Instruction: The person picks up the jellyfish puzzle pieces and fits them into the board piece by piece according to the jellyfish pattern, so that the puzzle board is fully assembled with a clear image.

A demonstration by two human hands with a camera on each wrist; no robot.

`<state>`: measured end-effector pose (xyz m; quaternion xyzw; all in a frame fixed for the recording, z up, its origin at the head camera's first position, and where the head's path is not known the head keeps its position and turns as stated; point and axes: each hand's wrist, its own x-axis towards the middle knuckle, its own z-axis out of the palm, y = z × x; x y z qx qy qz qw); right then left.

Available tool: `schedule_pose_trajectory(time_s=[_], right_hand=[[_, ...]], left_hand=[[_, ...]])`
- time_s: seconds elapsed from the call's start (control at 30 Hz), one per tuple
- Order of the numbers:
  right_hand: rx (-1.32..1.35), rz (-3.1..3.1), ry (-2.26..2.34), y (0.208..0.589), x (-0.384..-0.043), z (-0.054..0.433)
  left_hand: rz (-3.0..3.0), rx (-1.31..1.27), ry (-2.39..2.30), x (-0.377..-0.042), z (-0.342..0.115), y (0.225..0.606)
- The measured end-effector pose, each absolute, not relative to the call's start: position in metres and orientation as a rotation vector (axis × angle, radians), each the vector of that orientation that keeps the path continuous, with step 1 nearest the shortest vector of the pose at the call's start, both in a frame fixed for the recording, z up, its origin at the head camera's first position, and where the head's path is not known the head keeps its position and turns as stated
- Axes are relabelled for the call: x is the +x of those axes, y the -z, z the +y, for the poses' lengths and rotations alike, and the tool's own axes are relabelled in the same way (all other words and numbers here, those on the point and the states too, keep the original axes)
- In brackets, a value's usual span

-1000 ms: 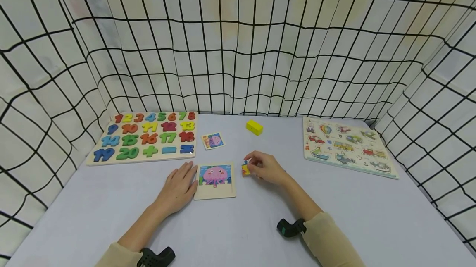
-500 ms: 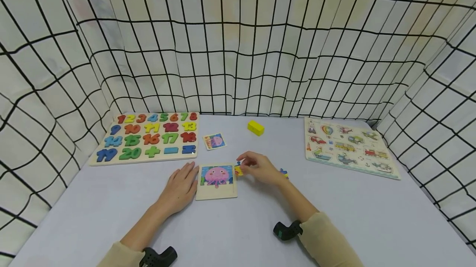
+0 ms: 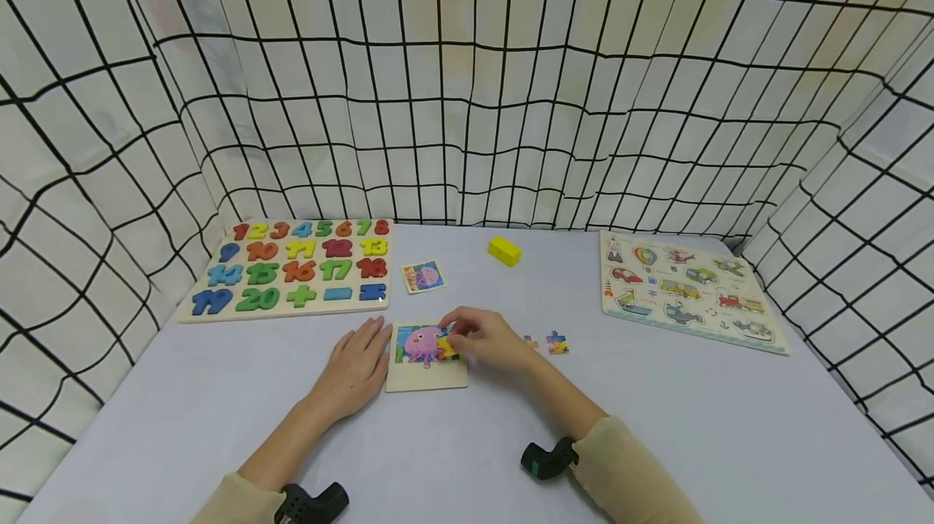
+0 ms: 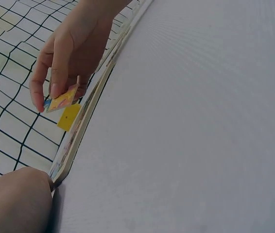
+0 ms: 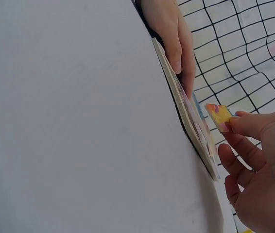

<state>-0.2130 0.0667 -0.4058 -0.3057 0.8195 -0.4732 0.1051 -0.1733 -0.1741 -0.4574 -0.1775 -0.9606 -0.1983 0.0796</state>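
Note:
A small jigsaw board [image 3: 426, 382] with a pink octopus picture lies flat in front of the person. The left hand [image 3: 353, 370] rests on the table with its fingers extended, thumb along the board's left edge. Between thumb and fingertips, the right hand [image 3: 490, 339] pinches a yellow puzzle piece [image 3: 444, 348] with orange and pink marks. In the head view this piece overlaps the right part of the picture; in the right wrist view the piece [image 5: 219, 116] is held tilted over the board's edge. The right fingertips partly cover it.
Two loose puzzle pieces, one of them blue and yellow [image 3: 558, 343], lie right of the right hand. Behind the board are a small picture card [image 3: 423, 276] and a yellow block [image 3: 504, 251]. A number board [image 3: 292, 315] stands left, a vehicle board [image 3: 693, 331] right. Black netting surrounds the table.
The right hand has moved left with the yellow piece, from beside the board to over its right part. Loose pieces behind the right wrist have come into view. The left hand stays put.

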Motion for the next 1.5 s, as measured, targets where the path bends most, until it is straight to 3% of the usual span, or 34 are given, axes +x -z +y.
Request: schedule_pose_trajectory(time_s=[0.27,0.83,1.5], right_hand=[[-1.005,2.389,1.348,0.441,-0.226,0.051],[-1.194,2.396,1.361,0.444,-0.22,0.027],[-1.234,2.792,0.897,0.445,-0.214,0.018]], left_hand=[[-2.883,-0.534,0.567,-0.173,-0.174,0.456],[-2.873,-0.534,0.576,-0.173,-0.174,0.454],[-2.859,-0.538,0.548,-0.174,-0.174,0.456]])
